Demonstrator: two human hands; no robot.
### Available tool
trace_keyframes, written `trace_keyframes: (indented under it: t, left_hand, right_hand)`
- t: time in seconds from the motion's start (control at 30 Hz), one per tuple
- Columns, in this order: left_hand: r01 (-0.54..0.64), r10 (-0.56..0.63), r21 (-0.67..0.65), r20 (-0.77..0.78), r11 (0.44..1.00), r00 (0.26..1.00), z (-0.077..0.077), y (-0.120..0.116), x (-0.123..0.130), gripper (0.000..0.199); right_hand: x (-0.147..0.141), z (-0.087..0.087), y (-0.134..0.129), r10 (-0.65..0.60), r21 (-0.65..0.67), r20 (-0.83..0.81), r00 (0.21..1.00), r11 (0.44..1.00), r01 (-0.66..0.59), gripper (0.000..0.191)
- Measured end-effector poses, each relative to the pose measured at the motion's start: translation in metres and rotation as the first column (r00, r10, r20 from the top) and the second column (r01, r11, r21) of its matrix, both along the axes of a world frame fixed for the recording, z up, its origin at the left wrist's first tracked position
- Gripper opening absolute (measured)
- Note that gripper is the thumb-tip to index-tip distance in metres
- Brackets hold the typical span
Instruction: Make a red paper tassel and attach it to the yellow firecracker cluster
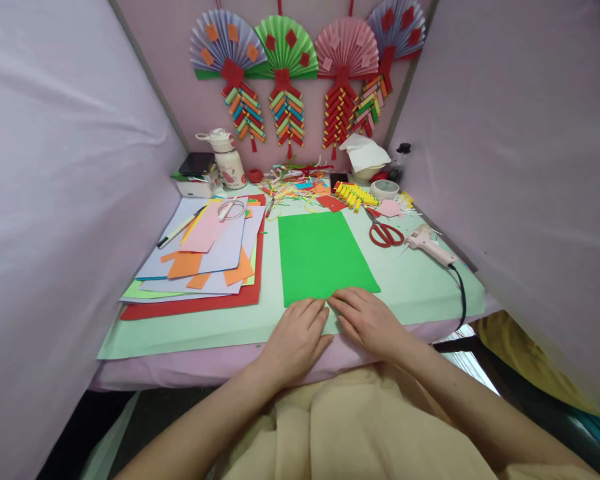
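A bright green sheet of paper [325,257] lies flat on the table in front of me. My left hand [299,333] rests palm down at its near edge, fingers extended together, fingertips on the border and thumb apart. Beside it, my right hand [365,319] lies palm down on the same edge, its fingertips almost meeting those of the left. Neither hand shows anything wrapped in its fingers. Red-handled scissors [387,234] lie to the right of the sheet. Farther right is a pale pink hot glue gun [430,247] with a black cord.
Left of the sheet is a stack of coloured papers [220,250] topped with a pen [181,227]. Behind lie paper scraps [300,187], yellow paper rolls [356,197], a tape roll [384,189] and a bottle [229,163]. Paper fan decorations [286,50] hang on the back wall.
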State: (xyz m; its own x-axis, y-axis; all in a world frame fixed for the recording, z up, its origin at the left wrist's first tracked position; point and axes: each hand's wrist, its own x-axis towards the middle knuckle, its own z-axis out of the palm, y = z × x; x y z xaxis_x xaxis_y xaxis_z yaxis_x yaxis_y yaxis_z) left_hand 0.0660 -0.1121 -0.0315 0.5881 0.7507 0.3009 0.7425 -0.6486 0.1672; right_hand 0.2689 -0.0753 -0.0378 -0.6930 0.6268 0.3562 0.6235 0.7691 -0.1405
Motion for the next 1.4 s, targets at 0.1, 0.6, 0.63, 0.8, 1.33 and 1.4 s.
trace_keyframes:
  t: [0.1,0.6,0.63,0.8,1.33,1.4]
  left_hand:
    - [0.014,-0.017,-0.051,-0.058,0.999,0.998,0.006,0.003,-0.002,0.041]
    - [0.147,-0.149,-0.031,-0.057,0.989,0.987,0.011,0.013,-0.05,0.039]
    - [0.14,-0.141,-0.021,-0.051,0.99,0.989,0.011,0.012,-0.054,0.038]
    - [0.1,-0.099,0.02,-0.043,0.995,0.994,0.011,0.005,-0.07,0.036]
    - [0.045,-0.05,0.064,0.08,0.997,0.996,0.005,-0.004,-0.085,0.037]
    - [0.034,-0.045,0.1,0.103,0.994,0.994,0.007,-0.005,-0.077,0.036]
  right_hand:
    - [0.0,0.002,0.002,0.012,0.001,0.038,0.999,1.0,-0.012,0.033]
    - [0.038,0.011,0.024,0.122,0.028,0.121,0.985,0.992,-0.126,0.023]
    - [0.044,0.011,0.024,0.112,0.027,0.117,0.987,0.993,-0.115,0.023]
    - [0.071,0.011,0.022,0.04,0.017,0.098,0.994,0.999,-0.042,0.024]
    - [0.096,0.005,0.017,-0.095,0.015,-0.068,0.993,0.995,0.096,0.023]
    - [0.088,0.009,0.013,-0.142,0.016,-0.114,0.983,0.989,0.145,0.022]
